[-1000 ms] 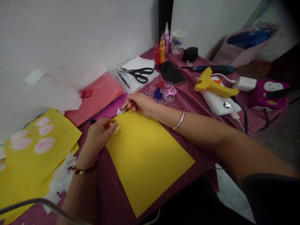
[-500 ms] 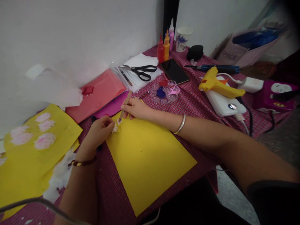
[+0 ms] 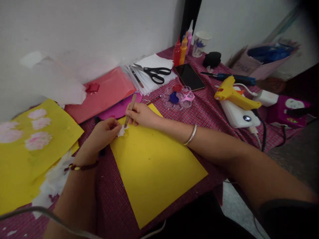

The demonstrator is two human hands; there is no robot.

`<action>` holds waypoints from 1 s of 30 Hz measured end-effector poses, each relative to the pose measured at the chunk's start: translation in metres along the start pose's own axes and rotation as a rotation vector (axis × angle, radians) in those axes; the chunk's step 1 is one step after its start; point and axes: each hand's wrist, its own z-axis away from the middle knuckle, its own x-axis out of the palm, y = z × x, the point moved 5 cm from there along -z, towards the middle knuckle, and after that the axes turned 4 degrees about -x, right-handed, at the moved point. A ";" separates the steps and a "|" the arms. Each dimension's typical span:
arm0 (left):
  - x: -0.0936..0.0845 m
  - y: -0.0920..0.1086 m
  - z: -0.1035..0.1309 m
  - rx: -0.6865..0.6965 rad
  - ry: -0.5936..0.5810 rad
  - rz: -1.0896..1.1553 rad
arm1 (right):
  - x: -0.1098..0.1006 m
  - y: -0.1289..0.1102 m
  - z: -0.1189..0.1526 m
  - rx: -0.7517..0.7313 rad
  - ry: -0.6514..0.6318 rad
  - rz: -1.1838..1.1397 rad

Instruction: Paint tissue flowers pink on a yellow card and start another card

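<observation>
My right hand is closed around a thin wooden stick, whose dark lower tip rests at a small pale pink paper flower. With its fingers pinched, my left hand holds that flower's left side. Both hands are over the upper left corner of a yellow sheet. To the left, several pink-white flowers lie on another yellow sheet. Right of my right hand sits a clear flower-shaped palette with red and blue paint.
Scissors lie on white paper, beside a phone. Paint bottles and a paper cup stand behind. At right are a yellow glue gun, a white power bank and cables. Red folders lie by the wall.
The camera view has shifted slightly. The stick stands more upright in my right hand, with its tip closer to the flower. My left hand keeps its pinch.
</observation>
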 end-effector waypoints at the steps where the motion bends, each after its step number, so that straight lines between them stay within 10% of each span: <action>1: 0.000 0.000 0.000 0.002 -0.004 -0.002 | 0.002 -0.001 0.000 0.000 0.001 0.003; 15: -0.010 -0.001 0.006 0.000 -0.002 0.163 | -0.018 0.001 0.011 0.238 0.268 -0.402; 23: -0.112 -0.040 0.102 -0.118 0.295 0.037 | -0.025 -0.001 0.020 0.208 0.234 -0.549; 30: -0.078 -0.072 0.160 -0.149 0.315 -0.356 | -0.026 0.001 0.020 0.214 0.230 -0.541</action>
